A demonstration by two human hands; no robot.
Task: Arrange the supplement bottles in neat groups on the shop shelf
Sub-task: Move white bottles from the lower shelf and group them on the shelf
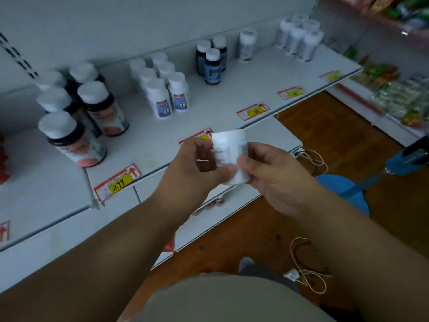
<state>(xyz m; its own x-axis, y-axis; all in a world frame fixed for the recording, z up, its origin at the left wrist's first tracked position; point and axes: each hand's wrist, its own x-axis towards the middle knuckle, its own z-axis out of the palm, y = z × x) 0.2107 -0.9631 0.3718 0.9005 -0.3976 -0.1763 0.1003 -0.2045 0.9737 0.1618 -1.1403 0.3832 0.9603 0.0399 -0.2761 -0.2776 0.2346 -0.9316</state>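
Both hands, left [197, 168] and right [267, 180], hold one white bottle [229, 156]; beyond them, shelf [232, 94] bottles already stand grouped.

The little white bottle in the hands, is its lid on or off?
Cannot tell. The small white plastic bottle is blurred, and the left hand and right hand grip it, hiding part of it.

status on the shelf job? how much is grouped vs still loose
Mostly grouped: dark bottles with white caps, white bottles, blue bottles and a far white cluster stand in sets on the shelf. In hand: left hand and right hand hold a white bottle. Left: placing it; a lone white bottle stands apart.
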